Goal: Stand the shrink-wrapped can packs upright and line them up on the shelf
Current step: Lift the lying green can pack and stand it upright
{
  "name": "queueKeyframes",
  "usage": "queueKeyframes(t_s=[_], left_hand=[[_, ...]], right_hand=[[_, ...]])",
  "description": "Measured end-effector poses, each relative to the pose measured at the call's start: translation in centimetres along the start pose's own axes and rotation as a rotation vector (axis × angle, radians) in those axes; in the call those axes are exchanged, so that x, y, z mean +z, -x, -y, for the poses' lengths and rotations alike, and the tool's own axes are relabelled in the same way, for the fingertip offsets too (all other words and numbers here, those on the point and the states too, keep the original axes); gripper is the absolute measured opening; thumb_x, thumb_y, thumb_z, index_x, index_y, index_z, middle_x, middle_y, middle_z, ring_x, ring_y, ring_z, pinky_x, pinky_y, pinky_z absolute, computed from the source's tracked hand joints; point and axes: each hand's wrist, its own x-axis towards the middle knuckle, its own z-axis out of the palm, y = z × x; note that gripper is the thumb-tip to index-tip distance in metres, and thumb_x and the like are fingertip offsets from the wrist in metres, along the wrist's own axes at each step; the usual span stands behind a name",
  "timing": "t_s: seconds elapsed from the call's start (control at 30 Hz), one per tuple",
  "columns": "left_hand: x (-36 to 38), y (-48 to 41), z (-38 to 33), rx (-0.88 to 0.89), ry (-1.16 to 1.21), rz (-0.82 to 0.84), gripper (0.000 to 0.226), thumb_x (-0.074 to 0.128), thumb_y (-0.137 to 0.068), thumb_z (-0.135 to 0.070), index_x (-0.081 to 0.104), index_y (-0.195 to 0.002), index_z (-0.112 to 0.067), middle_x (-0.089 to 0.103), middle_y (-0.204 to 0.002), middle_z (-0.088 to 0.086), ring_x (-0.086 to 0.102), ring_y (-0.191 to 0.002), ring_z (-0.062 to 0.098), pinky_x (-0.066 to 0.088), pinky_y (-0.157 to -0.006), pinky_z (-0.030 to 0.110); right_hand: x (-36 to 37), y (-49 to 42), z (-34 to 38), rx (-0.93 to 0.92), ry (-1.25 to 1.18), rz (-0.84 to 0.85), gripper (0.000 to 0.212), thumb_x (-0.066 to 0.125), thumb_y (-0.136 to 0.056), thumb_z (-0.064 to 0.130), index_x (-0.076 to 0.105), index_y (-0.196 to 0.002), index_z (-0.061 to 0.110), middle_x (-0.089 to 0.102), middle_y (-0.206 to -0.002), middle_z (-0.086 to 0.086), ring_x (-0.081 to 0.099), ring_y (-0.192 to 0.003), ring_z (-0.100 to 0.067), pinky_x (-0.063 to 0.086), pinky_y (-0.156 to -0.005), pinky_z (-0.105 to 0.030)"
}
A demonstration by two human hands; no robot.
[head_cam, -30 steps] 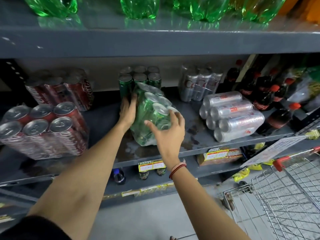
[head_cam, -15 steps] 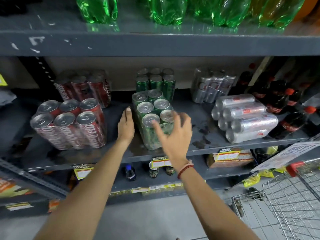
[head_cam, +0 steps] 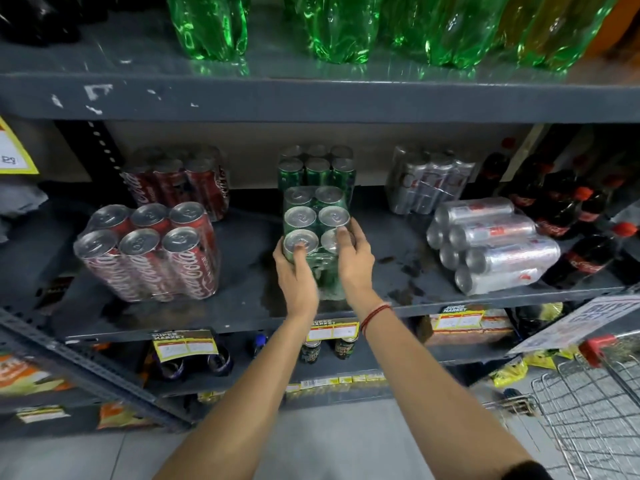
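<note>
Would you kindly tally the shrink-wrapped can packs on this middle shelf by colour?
Red packs: 2
Green packs: 2
Silver packs: 2
Total: 6

both hands, left hand [head_cam: 296, 271] and right hand [head_cam: 353, 261], grip the upright green can pack [head_cam: 317, 223] on the shelf [head_cam: 242, 299]; silver can pack [head_cam: 491, 244] lies sideways.

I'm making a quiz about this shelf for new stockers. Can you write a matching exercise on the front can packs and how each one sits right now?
Things:
1. front red can pack
2. front green can pack
3. front silver can pack

States:
A. lying on its side
B. upright, both hands on it
C. upright, no hand on it

Pairs: 1-C, 2-B, 3-A
</note>
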Motion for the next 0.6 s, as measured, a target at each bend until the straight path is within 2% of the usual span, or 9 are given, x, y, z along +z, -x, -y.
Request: queueKeyframes(t_s=[0.07, 0.13, 0.17, 0.23, 0.3, 0.4, 0.5, 0.53, 0.6], left_hand=[[-1.2, -2.2, -0.1, 0.01, -0.034, 0.095, 0.057, 0.037, -0.081, -0.048, 0.051, -0.127, -0.017, 0.058, -0.126, 0.005, 0.052, -0.114, 0.019, 0.041, -0.09, 0.026], [-2.1, -4.9, -0.8, -0.029, -0.089, 0.215, 0.057, 0.038, -0.082, -0.047, 0.057, -0.122, -0.012, 0.061, -0.126, 0.011, 0.055, -0.117, 0.025, 0.043, -0.101, 0.038], [-2.3, -6.0, -1.1, -0.056, -0.125, 0.259, 0.056, 0.04, -0.085, -0.049, 0.057, -0.123, -0.012, 0.06, -0.128, 0.012, 0.055, -0.119, 0.026, 0.041, -0.105, 0.043], [-2.6, -7.2, -1.6, -0.1, -0.19, 0.202, 0.058, 0.043, -0.089, -0.054, 0.054, -0.129, -0.013, 0.056, -0.135, 0.01, 0.052, -0.121, 0.026, 0.039, -0.103, 0.036], [-2.6, -6.5, -1.8, -0.109, -0.144, 0.008, 0.057, 0.043, -0.089, -0.057, 0.053, -0.128, -0.015, 0.055, -0.134, 0.007, 0.051, -0.12, 0.023, 0.037, -0.095, 0.032], [-0.9, -3.0, -1.7, -0.072, -0.011, -0.048, 0.063, 0.044, -0.089, -0.057, 0.041, -0.139, -0.017, 0.044, -0.146, 0.006, 0.041, -0.133, 0.023, 0.032, -0.109, 0.036], [1.0, -0.8, -1.2, -0.035, -0.142, 0.079, 0.083, 0.049, -0.089, -0.053, 0.005, -0.151, -0.02, 0.007, -0.162, 0.004, 0.01, -0.148, 0.02, 0.014, -0.12, 0.041], [1.2, -1.0, -1.0, -0.015, -0.183, 0.093, 0.086, 0.052, -0.089, -0.047, 0.0, -0.151, -0.018, 0.002, -0.162, 0.006, 0.006, -0.149, 0.021, 0.012, -0.12, 0.041], [1.0, -2.3, -1.0, 0.019, -0.177, 0.128, 0.085, 0.057, -0.089, -0.034, 0.002, -0.151, -0.016, 0.011, -0.161, 0.008, 0.014, -0.147, 0.023, 0.017, -0.12, 0.042]], right_hand=[[1.1, 2.3, -0.3, -0.089, -0.006, -0.106, 0.05, 0.046, -0.097, 0.036, 0.038, -0.143, 0.019, 0.054, -0.138, -0.003, 0.05, -0.128, -0.018, 0.038, -0.102, -0.026], [1.8, 3.6, -0.5, -0.09, -0.023, -0.171, 0.056, 0.046, -0.095, 0.042, 0.036, -0.144, 0.016, 0.044, -0.146, -0.006, 0.042, -0.134, -0.019, 0.033, -0.109, -0.031], [1.6, 3.7, -0.5, -0.066, -0.024, -0.206, 0.057, 0.047, -0.094, 0.044, 0.038, -0.142, 0.014, 0.043, -0.145, -0.008, 0.042, -0.132, -0.02, 0.034, -0.106, -0.029], [0.7, 2.7, 0.0, -0.052, -0.012, -0.298, 0.054, 0.049, -0.093, 0.045, 0.045, -0.135, 0.012, 0.043, -0.135, -0.012, 0.045, -0.123, -0.025, 0.033, -0.094, -0.027], [-0.8, 0.4, 1.1, -0.125, 0.004, -0.365, 0.05, 0.053, -0.092, 0.042, 0.048, -0.13, 0.009, 0.043, -0.13, -0.015, 0.045, -0.12, -0.03, 0.035, -0.095, -0.031], [-2.8, -4.6, 2.8, -0.146, 0.108, -0.231, 0.057, 0.057, -0.089, 0.044, 0.045, -0.134, 0.012, 0.041, -0.138, -0.016, 0.04, -0.129, -0.031, 0.032, -0.105, -0.036], [-4.2, -7.7, 2.9, 0.067, 0.157, 0.1, 0.067, 0.059, -0.086, 0.049, 0.041, -0.141, 0.015, 0.043, -0.146, -0.01, 0.042, -0.132, -0.027, 0.035, -0.104, -0.034], [-4.4, -8.0, 2.5, 0.129, 0.155, 0.149, 0.068, 0.059, -0.086, 0.048, 0.04, -0.142, 0.015, 0.045, -0.145, -0.01, 0.044, -0.131, -0.027, 0.037, -0.104, -0.034], [-4.4, -7.6, 1.3, 0.133, 0.165, 0.092, 0.066, 0.059, -0.086, 0.046, 0.041, -0.141, 0.015, 0.05, -0.141, -0.013, 0.048, -0.128, -0.03, 0.038, -0.099, -0.034]])
